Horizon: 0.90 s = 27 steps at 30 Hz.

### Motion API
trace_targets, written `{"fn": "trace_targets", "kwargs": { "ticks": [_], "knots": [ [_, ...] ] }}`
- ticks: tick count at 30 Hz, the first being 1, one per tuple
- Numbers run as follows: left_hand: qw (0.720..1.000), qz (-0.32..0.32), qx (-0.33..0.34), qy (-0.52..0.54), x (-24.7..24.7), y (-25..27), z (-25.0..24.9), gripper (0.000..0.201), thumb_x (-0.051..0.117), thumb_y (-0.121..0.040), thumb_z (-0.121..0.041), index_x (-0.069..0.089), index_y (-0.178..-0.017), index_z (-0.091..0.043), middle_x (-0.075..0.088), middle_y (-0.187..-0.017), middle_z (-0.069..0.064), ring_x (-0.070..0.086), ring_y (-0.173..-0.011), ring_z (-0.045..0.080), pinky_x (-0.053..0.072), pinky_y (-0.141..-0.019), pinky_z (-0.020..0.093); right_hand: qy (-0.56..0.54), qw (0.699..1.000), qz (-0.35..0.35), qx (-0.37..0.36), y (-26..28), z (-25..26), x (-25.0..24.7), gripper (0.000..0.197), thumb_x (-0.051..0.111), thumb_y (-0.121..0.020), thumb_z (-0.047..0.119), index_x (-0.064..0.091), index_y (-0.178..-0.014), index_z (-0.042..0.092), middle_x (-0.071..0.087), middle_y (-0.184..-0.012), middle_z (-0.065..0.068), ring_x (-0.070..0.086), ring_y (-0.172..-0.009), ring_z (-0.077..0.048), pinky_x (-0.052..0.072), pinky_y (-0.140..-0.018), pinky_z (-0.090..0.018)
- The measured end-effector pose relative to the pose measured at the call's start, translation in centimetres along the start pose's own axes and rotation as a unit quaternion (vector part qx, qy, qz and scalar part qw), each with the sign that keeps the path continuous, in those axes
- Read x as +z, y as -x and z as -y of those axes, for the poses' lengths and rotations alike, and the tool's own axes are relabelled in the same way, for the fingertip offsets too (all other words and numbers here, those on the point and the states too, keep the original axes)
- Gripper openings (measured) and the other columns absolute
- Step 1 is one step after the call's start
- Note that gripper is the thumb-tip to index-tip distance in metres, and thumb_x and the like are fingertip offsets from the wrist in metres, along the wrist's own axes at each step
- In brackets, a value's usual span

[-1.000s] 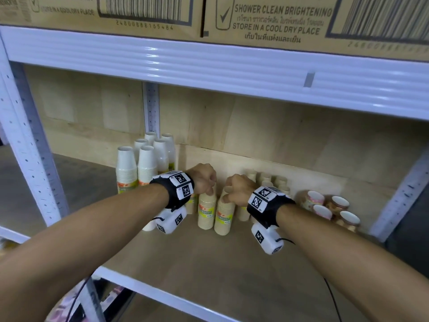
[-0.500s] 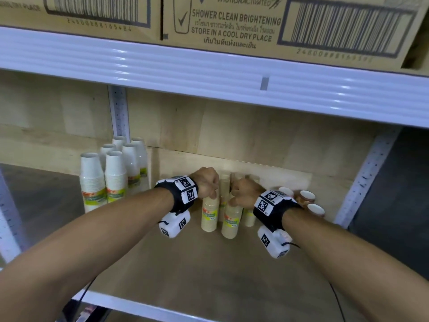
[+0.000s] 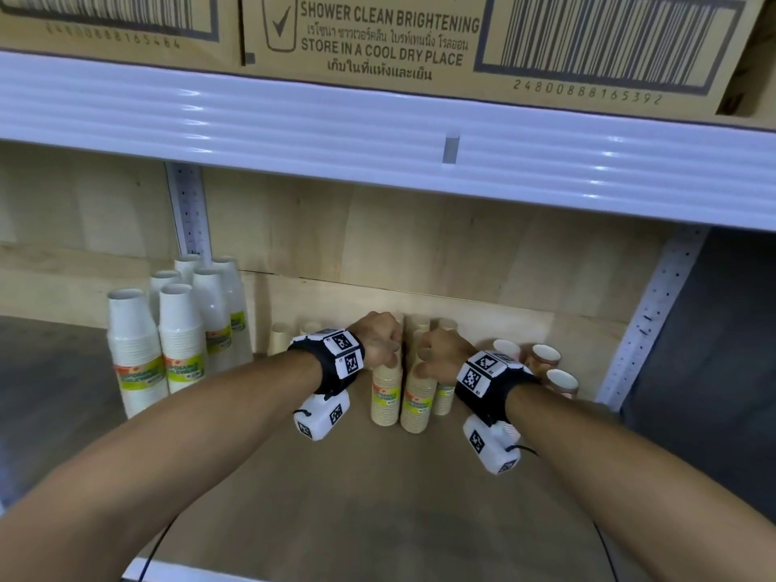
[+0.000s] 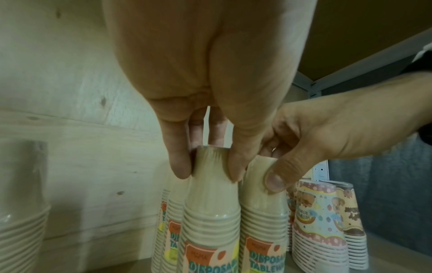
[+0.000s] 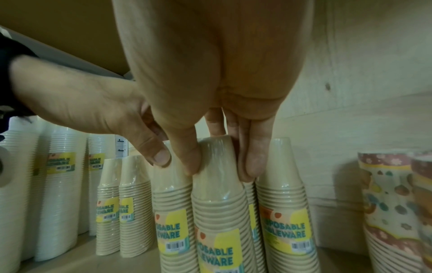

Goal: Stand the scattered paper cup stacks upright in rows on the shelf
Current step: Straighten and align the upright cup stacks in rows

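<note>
Hands (image 3: 413,350) pinch tops of adjacent tan stacks (image 3: 401,392)

right hand (image 5: 210,77): fingers pinch the top of a beige cup stack (image 5: 219,203), upright, wrapped in film
left hand (image 5: 93,110): comes in from the left, thumb and fingers on the neighbouring beige stack (image 5: 174,206)
further beige stacks (image 5: 284,203): upright, right and far left
white cup stacks (image 5: 58,184): far left
patterned cup stacks (image 5: 392,212): right edge
back panel (image 5: 362,55): pale wood
</note>
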<state>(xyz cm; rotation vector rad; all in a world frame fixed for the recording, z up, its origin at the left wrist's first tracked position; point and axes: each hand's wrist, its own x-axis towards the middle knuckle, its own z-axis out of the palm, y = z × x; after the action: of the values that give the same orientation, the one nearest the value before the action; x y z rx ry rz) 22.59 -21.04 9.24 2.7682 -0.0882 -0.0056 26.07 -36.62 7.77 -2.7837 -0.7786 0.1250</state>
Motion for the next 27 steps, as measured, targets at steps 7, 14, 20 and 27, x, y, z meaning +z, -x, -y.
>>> {"fn": "trace_targets", "kwargs": {
  "ticks": [7,14,20,27],
  "knots": [
    [1.000,0.006,0.003,-0.004,0.8,-0.9,0.4,0.032,0.077,-0.080,-0.021,0.067,-0.109,-0.011,0.068,-0.109,0.006,0.064,-0.097,0.022,0.056,-0.082,0.036,-0.051,0.998,0.004,-0.024,-0.8,-0.5,0.6,0.034,0.070,-0.082,0.009,0.041,-0.069,0.022,0.047,-0.069,0.007,0.044,-0.060,-0.002,0.033,-0.055,-0.015],
    [1.000,0.002,0.005,-0.013,1.0,-1.4,0.2,0.027,0.078,-0.079,-0.024,0.068,-0.100,-0.011,0.068,-0.103,0.005,0.063,-0.092,0.022,0.052,-0.073,0.032,-0.076,0.997,-0.009,-0.022,-0.7,-0.8,0.6,0.031,0.071,-0.081,0.007,0.044,-0.071,0.021,0.048,-0.067,0.008,0.045,-0.060,-0.003,0.031,-0.050,-0.013],
    [1.000,0.000,0.006,0.007,0.5,-1.2,0.6,0.032,0.078,-0.078,-0.025,0.069,-0.106,-0.013,0.069,-0.104,0.003,0.064,-0.093,0.021,0.058,-0.082,0.039,-0.048,0.998,-0.025,-0.010,-0.3,-0.2,-0.3,0.016,0.070,-0.081,0.017,0.055,-0.078,0.013,0.052,-0.073,0.007,0.055,-0.072,-0.014,0.035,-0.049,-0.015],
    [0.998,-0.053,-0.003,-0.015,-2.9,-0.8,2.4,0.047,0.076,-0.081,-0.037,0.063,-0.121,-0.018,0.059,-0.113,0.000,0.055,-0.094,0.017,0.045,-0.080,0.027,-0.013,0.995,-0.094,0.018,-0.8,1.9,-2.4,0.027,0.067,-0.078,0.038,0.067,-0.092,0.016,0.068,-0.091,-0.003,0.066,-0.081,-0.020,0.057,-0.074,-0.034]
  ]
}}
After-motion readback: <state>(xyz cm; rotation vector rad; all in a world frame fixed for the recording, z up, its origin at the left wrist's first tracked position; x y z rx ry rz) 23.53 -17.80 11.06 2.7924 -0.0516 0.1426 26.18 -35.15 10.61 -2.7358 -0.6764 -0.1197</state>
